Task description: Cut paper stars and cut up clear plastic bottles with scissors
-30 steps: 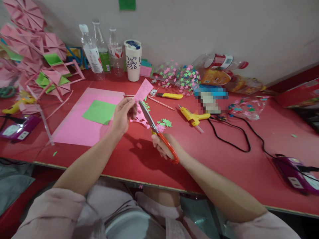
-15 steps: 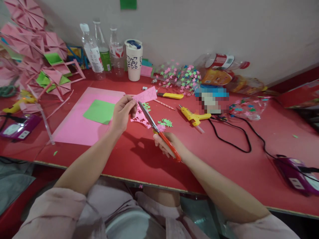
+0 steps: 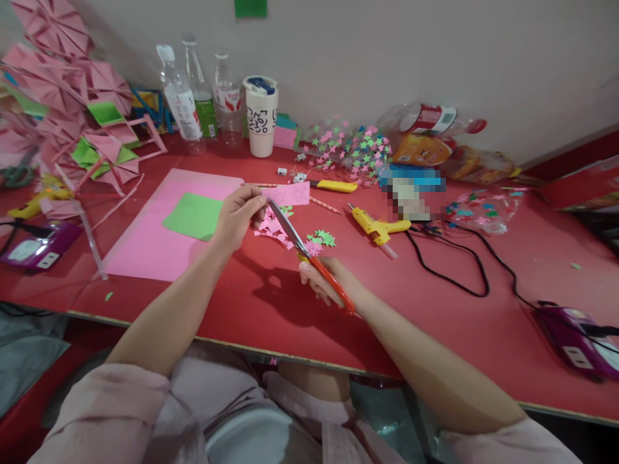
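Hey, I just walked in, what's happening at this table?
Someone's left hand pinches a pink rectangular paper strip with faint drawn lines. Their right hand holds red-handled metal scissors, blade tips by the strip's pinched end. Pink paper scraps lie beneath, near small spiky green paper cut-outs. I can't tell whether the blades are cutting.

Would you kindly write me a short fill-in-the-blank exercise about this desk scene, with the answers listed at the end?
1. The right hand grips the scissors by their ____.
2. The left hand pinches a ____ paper strip.
3. On the pink sheet lies a smaller ____ piece of paper.
4. The yellow glue gun lies to the ____ of the green cutouts.
Missing words: handles; pink; green; right.
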The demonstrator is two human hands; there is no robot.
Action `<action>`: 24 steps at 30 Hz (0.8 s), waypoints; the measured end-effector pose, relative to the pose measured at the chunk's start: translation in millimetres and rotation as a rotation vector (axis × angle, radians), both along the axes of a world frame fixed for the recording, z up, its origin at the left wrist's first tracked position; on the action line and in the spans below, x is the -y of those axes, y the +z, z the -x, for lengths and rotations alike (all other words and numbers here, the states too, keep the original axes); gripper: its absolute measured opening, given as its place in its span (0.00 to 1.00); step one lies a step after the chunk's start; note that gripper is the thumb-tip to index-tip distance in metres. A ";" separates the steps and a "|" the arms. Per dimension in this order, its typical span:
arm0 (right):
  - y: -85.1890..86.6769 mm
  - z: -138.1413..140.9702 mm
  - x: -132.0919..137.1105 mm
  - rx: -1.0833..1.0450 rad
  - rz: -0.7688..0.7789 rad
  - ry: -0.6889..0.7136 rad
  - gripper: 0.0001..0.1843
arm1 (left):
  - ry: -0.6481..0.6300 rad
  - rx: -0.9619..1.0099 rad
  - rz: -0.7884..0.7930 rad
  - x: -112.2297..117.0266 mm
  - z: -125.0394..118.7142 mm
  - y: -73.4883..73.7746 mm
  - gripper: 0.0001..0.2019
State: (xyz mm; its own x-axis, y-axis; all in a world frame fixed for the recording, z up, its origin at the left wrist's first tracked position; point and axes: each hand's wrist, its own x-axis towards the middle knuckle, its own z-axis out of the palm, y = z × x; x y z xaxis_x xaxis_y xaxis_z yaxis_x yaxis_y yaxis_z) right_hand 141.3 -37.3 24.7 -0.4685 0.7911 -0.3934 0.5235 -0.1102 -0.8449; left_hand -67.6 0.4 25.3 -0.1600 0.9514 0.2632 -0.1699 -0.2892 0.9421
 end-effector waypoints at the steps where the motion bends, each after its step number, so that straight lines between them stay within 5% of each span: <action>1: 0.2 0.0 -0.1 0.004 0.006 -0.004 0.27 | 0.000 -0.002 0.007 -0.3 0.4 -0.2 0.08; 24: -1.4 2.7 0.0 0.010 0.075 -0.036 0.28 | -0.017 0.041 0.047 0.5 -1.0 0.3 0.08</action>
